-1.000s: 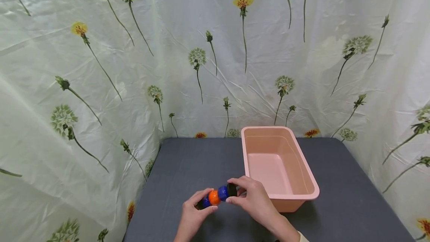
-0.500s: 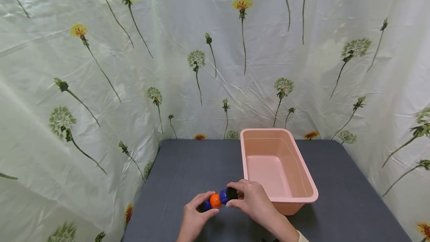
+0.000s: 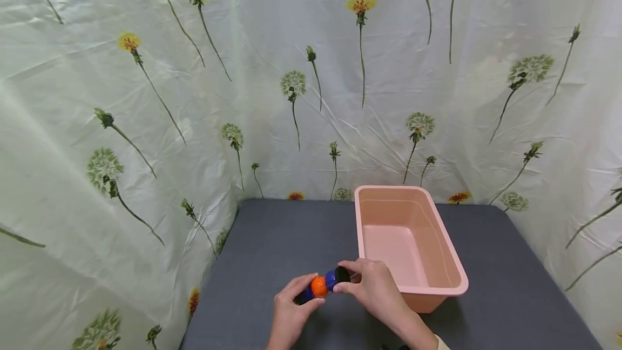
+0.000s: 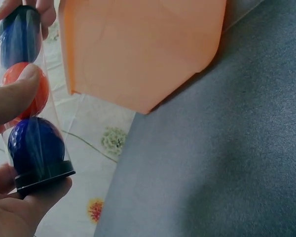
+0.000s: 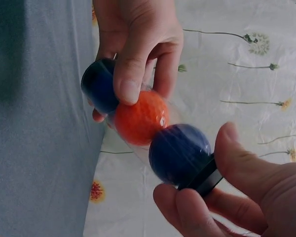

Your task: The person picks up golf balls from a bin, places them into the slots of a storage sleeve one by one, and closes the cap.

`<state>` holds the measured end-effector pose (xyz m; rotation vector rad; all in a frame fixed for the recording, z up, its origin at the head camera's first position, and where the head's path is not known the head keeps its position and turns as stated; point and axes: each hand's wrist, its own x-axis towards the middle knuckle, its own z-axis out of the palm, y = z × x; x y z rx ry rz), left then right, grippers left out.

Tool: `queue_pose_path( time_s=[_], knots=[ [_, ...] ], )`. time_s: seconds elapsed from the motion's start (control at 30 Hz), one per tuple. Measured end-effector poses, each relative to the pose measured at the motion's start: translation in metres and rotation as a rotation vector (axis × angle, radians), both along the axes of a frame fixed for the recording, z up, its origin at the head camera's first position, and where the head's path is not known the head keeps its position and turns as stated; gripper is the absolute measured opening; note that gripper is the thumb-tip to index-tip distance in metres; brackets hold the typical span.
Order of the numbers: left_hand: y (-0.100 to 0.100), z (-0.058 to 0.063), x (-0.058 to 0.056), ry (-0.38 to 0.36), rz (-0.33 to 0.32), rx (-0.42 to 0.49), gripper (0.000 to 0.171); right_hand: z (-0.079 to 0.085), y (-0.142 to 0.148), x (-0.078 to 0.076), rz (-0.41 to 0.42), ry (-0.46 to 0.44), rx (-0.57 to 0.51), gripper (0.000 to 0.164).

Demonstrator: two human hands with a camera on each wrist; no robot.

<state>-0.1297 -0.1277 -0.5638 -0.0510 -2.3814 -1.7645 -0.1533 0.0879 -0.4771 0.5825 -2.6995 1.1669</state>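
Observation:
A clear tube of golf balls, an orange ball (image 3: 319, 286) between two blue ones, is held in the air above the table's near part. My left hand (image 3: 290, 309) grips its left end, the thumb lying across the tube by the orange ball. At the right end my right hand (image 3: 378, 288) pinches the black cap (image 5: 207, 177) between thumb and fingers. The other black end (image 4: 45, 177) lies against my left fingers in the left wrist view. Both caps appear to be on the tube. In the head view, the tube's left end is partly hidden by my left hand.
A pink plastic basin (image 3: 460, 285) stands on the grey table (image 3: 286, 231), just beyond and right of my right hand. Nothing shows inside it. A curtain with dandelion prints (image 3: 272, 123) surrounds the table's back and sides. Small dark things (image 3: 404, 347) show at the bottom edge.
The whole head view has shifted slightly. Both hands keep their hold on the tube, and its right end has turned a little between the frames.

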Motion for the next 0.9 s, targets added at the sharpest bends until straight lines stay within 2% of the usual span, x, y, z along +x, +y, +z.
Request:
queue_pose_path(
  time_s=[0.23,0.43,0.5,0.57,0.7,0.8,0.9],
  knots=[
    [0.009,-0.004,-0.005,0.106,0.049,-0.055,0.050,0.001,-0.003,-0.004,-0.085,-0.049,0.001,0.041],
    [0.015,-0.009,-0.005,0.176,0.082,-0.090,0.050,0.005,-0.005,-0.008,-0.098,-0.068,0.013,0.041],
    [0.015,-0.010,-0.005,0.166,0.083,-0.092,0.050,0.008,-0.006,-0.010,-0.083,-0.079,0.010,0.043],
    [0.013,-0.011,-0.005,0.115,0.064,-0.108,0.052,0.009,-0.006,-0.010,-0.056,-0.083,0.010,0.044],
    [0.007,-0.015,-0.005,0.054,-0.029,-0.173,0.054,0.008,-0.008,-0.009,0.008,-0.067,0.022,0.045],
    [0.006,-0.016,-0.007,0.033,-0.077,-0.151,0.051,0.007,-0.008,-0.008,0.049,-0.070,0.009,0.048],
    [0.007,-0.016,-0.011,0.010,-0.071,-0.098,0.049,0.009,-0.006,-0.007,0.081,-0.088,-0.016,0.050]
  ],
)
